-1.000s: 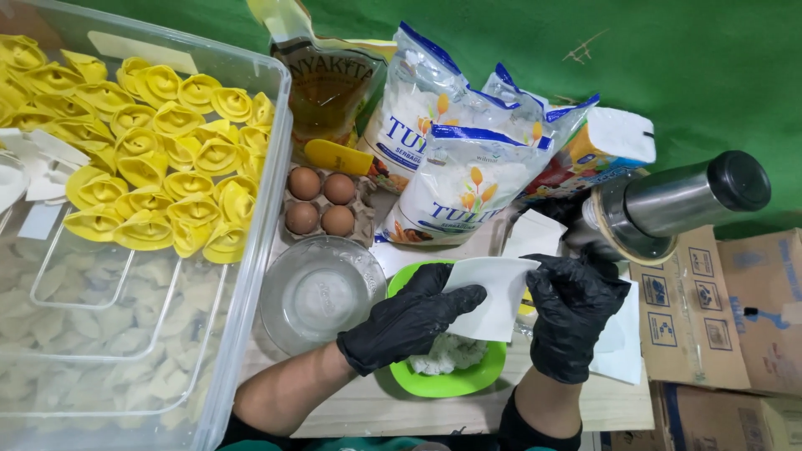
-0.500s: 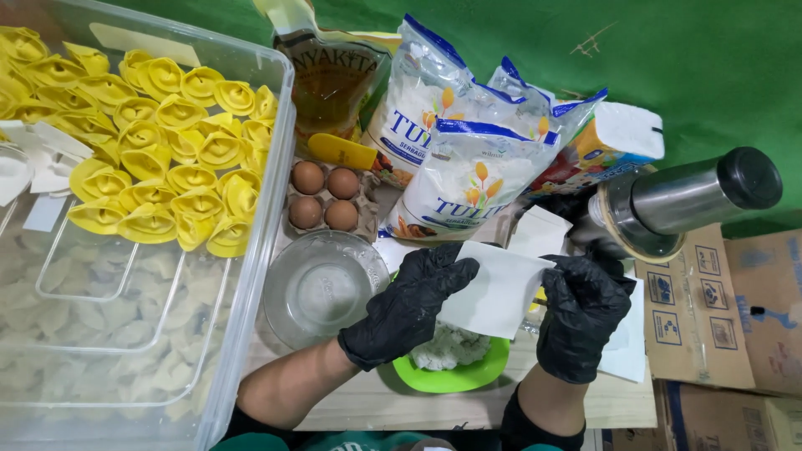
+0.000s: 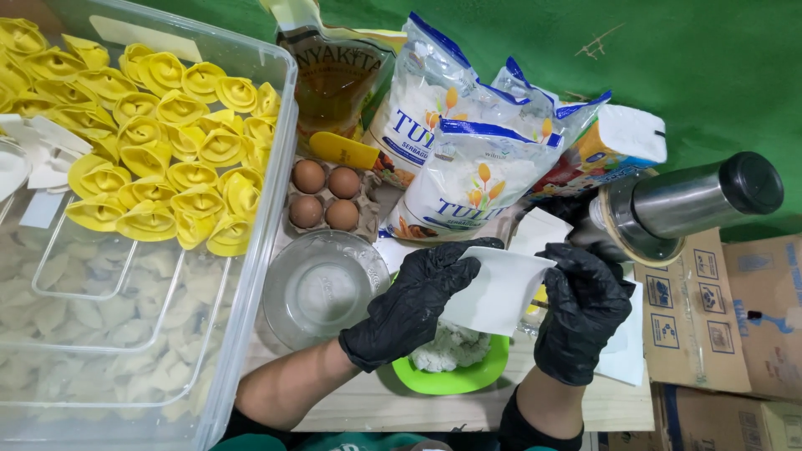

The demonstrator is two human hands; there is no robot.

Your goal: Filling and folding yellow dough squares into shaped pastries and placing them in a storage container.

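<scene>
Both hands gloved in black. Left hand (image 3: 415, 303) and right hand (image 3: 582, 311) each pinch one edge of a white square wrapper (image 3: 494, 290), left at its near-left edge, right at its right edge. Fingers of both closed on the sheet; wrapper held flat, tilted, above the worktop (image 3: 468, 409).

Directly under the wrapper: green plate (image 3: 461, 377) with a mound of white filling (image 3: 449, 347), partly hidden by the left hand.

Left of the plate, touching or just beside it: glass bowl (image 3: 324, 288), clear liquid inside.

Behind the bowl: grey carton with four brown eggs (image 3: 325, 195). Yellow scraper (image 3: 343, 150) lies just behind the eggs, against an oil pouch (image 3: 337, 73).

Behind the hands: two white-and-blue flour bags (image 3: 468, 159), leaning on each other. Right of them a small orange-and-white packet (image 3: 614, 144). More white wrappers (image 3: 541, 231) lie under and behind the right hand.

Right of the right hand: steel cylinder with black cap (image 3: 693, 200), lying on its side across cardboard boxes (image 3: 710, 317).

Far left: large clear tub (image 3: 259, 250). Its back half holds folded yellow dumplings (image 3: 159, 150) in rows; lower layers show pale pieces through clear trays, blurred.

Green cloth (image 3: 710, 67) behind everything.
</scene>
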